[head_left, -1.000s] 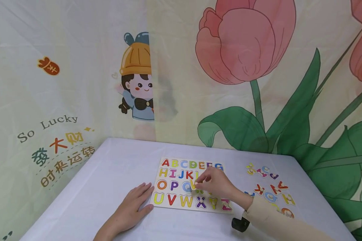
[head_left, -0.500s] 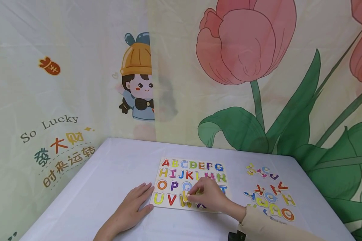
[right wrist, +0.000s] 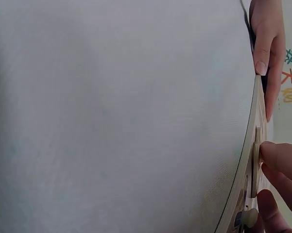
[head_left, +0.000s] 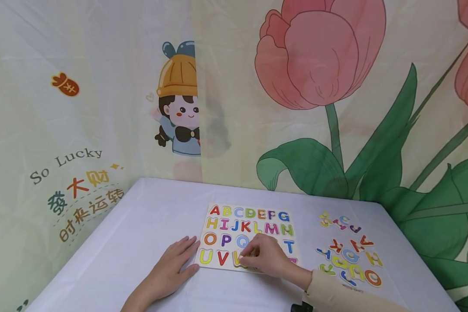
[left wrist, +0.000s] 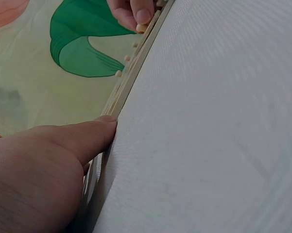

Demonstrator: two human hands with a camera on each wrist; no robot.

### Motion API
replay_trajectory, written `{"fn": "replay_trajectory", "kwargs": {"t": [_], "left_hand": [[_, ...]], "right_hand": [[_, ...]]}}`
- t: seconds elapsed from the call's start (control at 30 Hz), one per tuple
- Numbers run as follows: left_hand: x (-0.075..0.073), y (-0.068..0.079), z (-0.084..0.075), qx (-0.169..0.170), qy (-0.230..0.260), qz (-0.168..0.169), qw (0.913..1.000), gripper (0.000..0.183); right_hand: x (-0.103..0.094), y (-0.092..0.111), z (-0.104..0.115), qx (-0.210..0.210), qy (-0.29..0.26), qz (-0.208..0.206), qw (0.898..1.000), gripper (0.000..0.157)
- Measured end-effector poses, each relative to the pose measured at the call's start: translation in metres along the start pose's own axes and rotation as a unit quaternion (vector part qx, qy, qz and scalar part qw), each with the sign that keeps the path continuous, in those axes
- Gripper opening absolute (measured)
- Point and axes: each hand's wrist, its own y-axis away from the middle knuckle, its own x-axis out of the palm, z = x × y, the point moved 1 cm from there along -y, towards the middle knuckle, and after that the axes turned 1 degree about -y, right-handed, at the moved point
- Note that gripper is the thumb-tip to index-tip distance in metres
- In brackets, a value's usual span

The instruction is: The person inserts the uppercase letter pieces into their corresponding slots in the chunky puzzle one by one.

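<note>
A white alphabet puzzle board (head_left: 214, 267) with rows of coloured letters lies on the table. My right hand (head_left: 268, 256) pinches a yellow letter W piece (head_left: 238, 260) over the W place in the bottom row. Its fingers partly cover the piece and the letters beside it. Seen from the right wrist, the piece's edge (right wrist: 256, 167) sits close over the board's face. My left hand (head_left: 169, 271) lies flat on the table with straight fingers along the board's left side. In the left wrist view, its thumb (left wrist: 98, 133) touches the board's edge.
To the board's right are several loose letter pieces with knobs, among them an orange O (head_left: 372, 278), a yellow H (head_left: 374, 259) and a blue Q (head_left: 350, 255). A white cloth covers the table (head_left: 160, 208). Printed curtains hang behind it.
My right hand has moved down and left with the yellow W, from beside the Q to the W place. Letters in the upper rows have come into view. The left hand has stayed put.
</note>
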Motion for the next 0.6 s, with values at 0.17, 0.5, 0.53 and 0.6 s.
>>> {"fn": "replay_trajectory", "kwargs": {"t": [0.17, 0.5, 0.53, 0.6], "left_hand": [[-0.0001, 0.0002, -0.0007, 0.008, -0.005, -0.006, 0.9999, 0.068], [-0.0003, 0.0012, -0.0008, 0.017, -0.007, -0.005, 0.9998, 0.067], [-0.0002, 0.0012, -0.0004, 0.02, -0.007, -0.006, 0.9997, 0.066], [-0.0004, 0.0014, -0.0002, 0.026, -0.007, -0.01, 0.9996, 0.066]], "right_hand": [[0.0027, -0.0003, -0.0003, 0.003, 0.012, 0.0, 1.0, 0.01], [0.0034, 0.0007, 0.0005, 0.007, 0.042, -0.001, 0.999, 0.009], [0.0033, 0.0009, 0.001, 0.006, 0.045, 0.0, 0.999, 0.009], [0.0029, 0.0012, 0.0017, 0.003, 0.05, 0.004, 0.999, 0.009]]}}
